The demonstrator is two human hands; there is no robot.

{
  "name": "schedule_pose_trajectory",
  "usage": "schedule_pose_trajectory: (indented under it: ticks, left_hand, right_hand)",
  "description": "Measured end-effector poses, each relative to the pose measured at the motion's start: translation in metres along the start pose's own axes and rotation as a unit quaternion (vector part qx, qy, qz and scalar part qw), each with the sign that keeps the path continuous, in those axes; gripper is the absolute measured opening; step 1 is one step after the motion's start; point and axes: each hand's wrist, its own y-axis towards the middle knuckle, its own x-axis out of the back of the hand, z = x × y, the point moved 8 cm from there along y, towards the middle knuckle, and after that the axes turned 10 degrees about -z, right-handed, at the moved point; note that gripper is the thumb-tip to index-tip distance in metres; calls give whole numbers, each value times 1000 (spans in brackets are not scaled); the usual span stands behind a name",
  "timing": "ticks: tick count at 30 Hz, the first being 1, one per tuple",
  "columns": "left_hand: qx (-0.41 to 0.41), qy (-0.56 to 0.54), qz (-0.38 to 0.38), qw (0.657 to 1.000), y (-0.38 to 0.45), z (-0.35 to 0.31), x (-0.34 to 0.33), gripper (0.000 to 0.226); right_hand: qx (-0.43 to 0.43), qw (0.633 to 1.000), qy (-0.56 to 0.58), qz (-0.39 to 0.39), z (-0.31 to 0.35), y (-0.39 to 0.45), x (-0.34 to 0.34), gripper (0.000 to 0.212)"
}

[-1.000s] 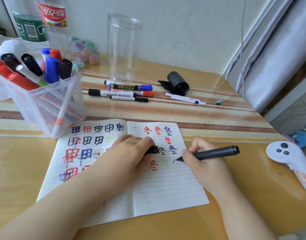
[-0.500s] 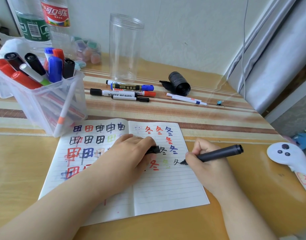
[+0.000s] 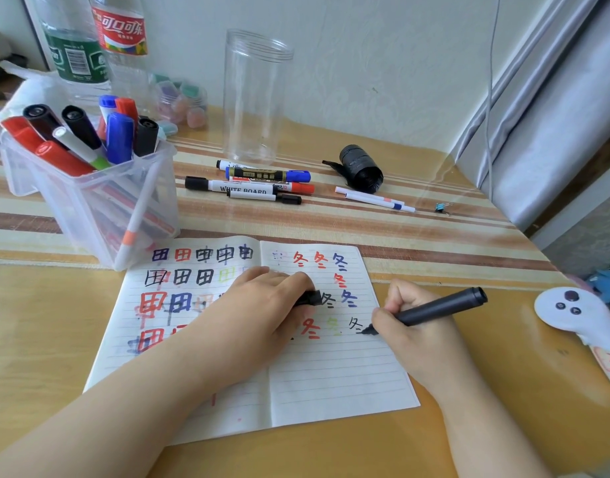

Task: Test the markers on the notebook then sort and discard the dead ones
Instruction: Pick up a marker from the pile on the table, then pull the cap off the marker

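Note:
An open lined notebook (image 3: 331, 381) lies in front of me, covered in coloured test characters. My right hand (image 3: 414, 336) grips a black marker (image 3: 441, 305), tip touching the right page beside a fresh black character (image 3: 355, 324). My left hand (image 3: 262, 312) rests on the notebook's fold, its fingers curled round a black marker cap (image 3: 313, 298). A clear plastic bin (image 3: 89, 198) at the left holds several red, blue and black markers. Several more markers (image 3: 251, 184) lie side by side on the striped mat behind the notebook.
A tall clear jar (image 3: 255, 101) stands behind the loose markers. A black roll (image 3: 362, 165), two thin white pens (image 3: 376, 199) and a small clip (image 3: 443, 207) lie to the right. Bottles (image 3: 100, 46) stand at the back left. A white controller (image 3: 586, 322) lies at the right edge.
My right hand has drawn a full black character on the right page, and the marker tip has moved slightly right and down. My left hand has stayed put.

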Motion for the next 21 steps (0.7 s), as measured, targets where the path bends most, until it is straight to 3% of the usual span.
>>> schedule_pose_trajectory:
  ticks: [6, 12, 21]
  left_hand:
    - [-1, -44, -30, 999, 2, -6, 10, 29]
    - [51, -165, -78, 982, 5, -6, 28, 28]
    - [21, -173, -72, 982, 4, -15, 31, 27]
  right_hand:
    - [-1, 990, 123, -70, 7, 0, 15, 28]
    - [12, 976, 217, 1, 45, 3, 7, 19]
    - [38, 977, 210, 31, 63, 7, -16, 20]
